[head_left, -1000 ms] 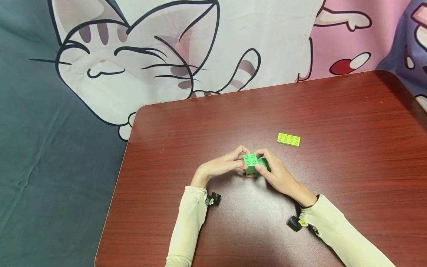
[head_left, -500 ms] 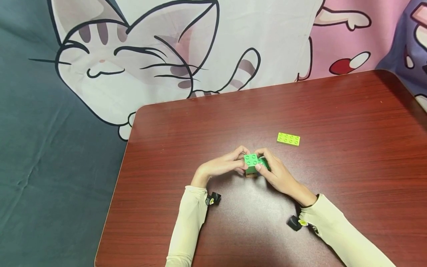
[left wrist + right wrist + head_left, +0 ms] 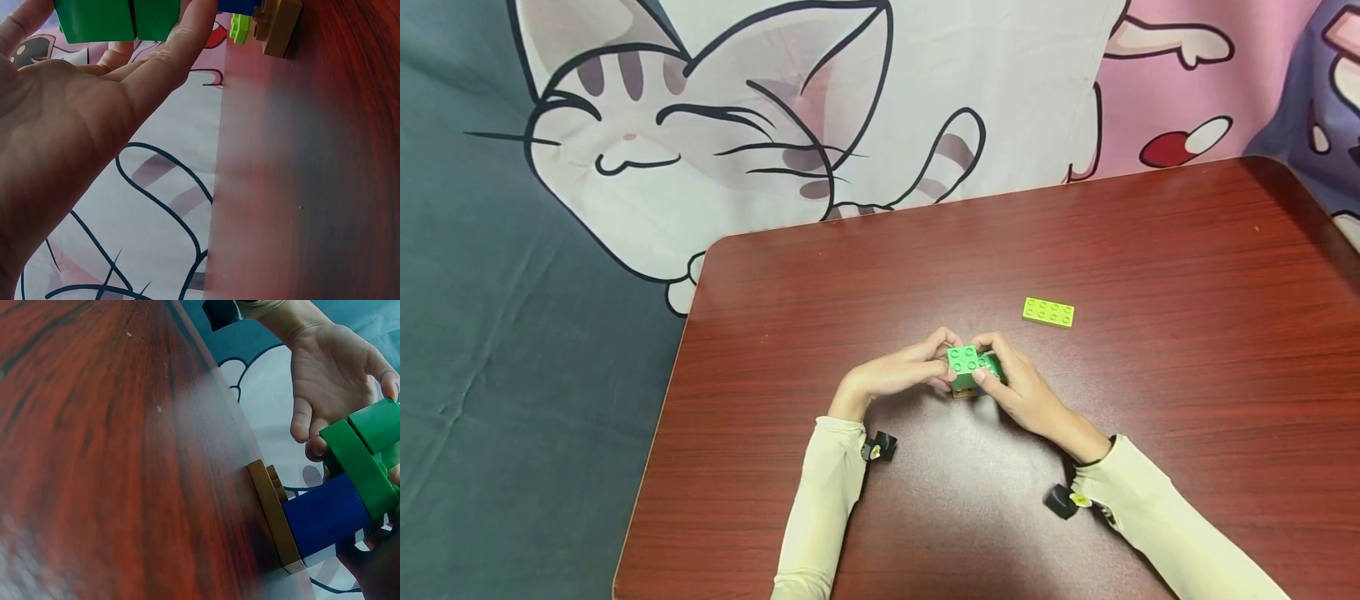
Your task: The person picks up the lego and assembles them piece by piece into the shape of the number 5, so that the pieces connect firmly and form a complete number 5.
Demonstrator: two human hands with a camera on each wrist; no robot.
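A stack of toy building bricks stands between both hands in the middle of the table. In the right wrist view its brown plate (image 3: pixel 272 515) is lowest, a blue brick (image 3: pixel 328 515) sits on it, and a longer green brick (image 3: pixel 362 472) lies above. A square-topped green brick (image 3: pixel 962 359) tops the stack. The left hand (image 3: pixel 904 372) pinches this top brick from the left, thumb in front and fingers behind. From the other side, the right hand (image 3: pixel 1026 400) grips the stack at the longer green brick, thumb in front. Its fingers hide part of that brick.
A lime green brick (image 3: pixel 1048 312) with two rows of studs lies on the dark red table (image 3: pixel 820 308), beyond the right hand. Behind the table's far edge hangs a cloth (image 3: pixel 1030 92) printed with cartoon cats. Small black cameras sit at both wrists.
The green top brick shifted very slightly right, then back left. Both hands keep their hold in nearly the same place.
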